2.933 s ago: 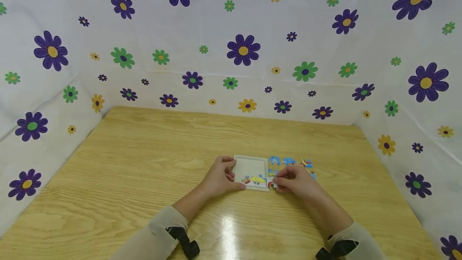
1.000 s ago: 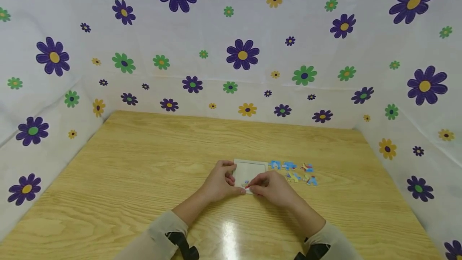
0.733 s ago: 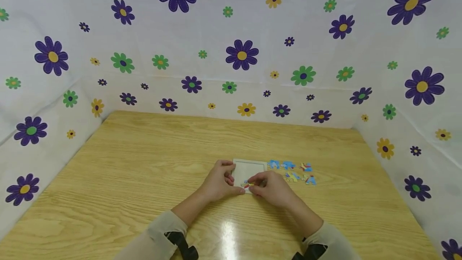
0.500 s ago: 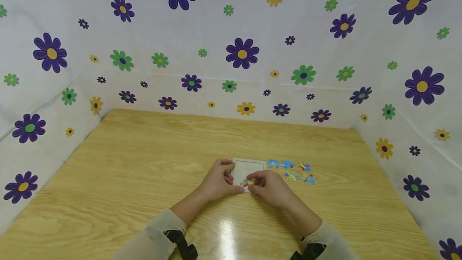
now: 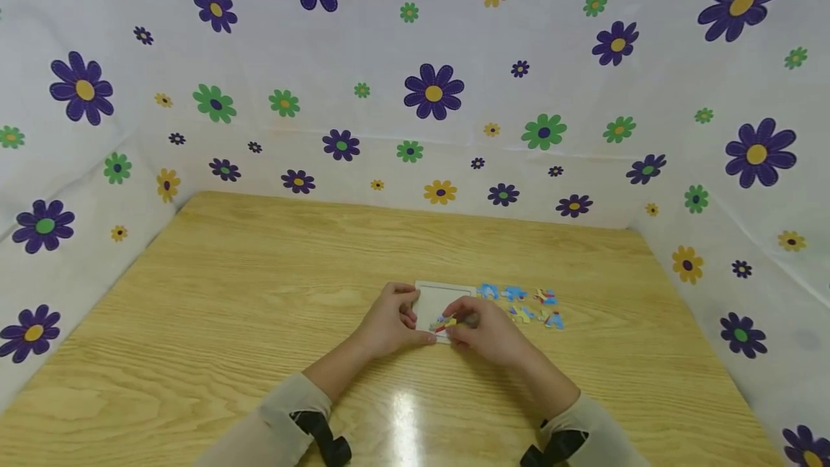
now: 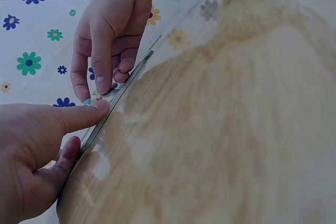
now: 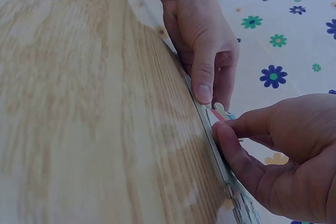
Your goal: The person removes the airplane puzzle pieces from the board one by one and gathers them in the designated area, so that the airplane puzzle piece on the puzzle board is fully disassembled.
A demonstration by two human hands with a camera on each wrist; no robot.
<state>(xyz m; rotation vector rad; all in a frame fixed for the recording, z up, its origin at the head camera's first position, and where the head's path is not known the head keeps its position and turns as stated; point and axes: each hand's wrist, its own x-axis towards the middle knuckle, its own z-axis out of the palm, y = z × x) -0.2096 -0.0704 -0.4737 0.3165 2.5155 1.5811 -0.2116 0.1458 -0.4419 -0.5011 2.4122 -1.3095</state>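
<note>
A small pale wooden puzzle tray (image 5: 446, 285) lies on the table. My left hand (image 5: 387, 321) grips its left side, thumb on the near edge and fingers at the far left. Over the near part of the tray, my right hand (image 5: 488, 328) pinches a jigsaw piece (image 5: 446, 324) with yellow and red on it between thumb and fingertips. In the right wrist view the piece (image 7: 222, 112) looks tilted up from the tray. The fingers partly cover the near part of the tray, so I cannot tell how many pieces lie there.
Just right of the tray lie several loose jigsaw pieces in two rows, among them a blue piece (image 5: 488, 292), a red and yellow one (image 5: 546, 297) and a yellow one (image 5: 521, 314). A flower-printed cloth (image 5: 363, 114) walls the wooden table (image 5: 292, 258) at the back and sides.
My right hand has moved left from the tray's right edge to over its near part. Lately the pieces under its fingers have tilted up. The left hand keeps its grip on the tray.
</note>
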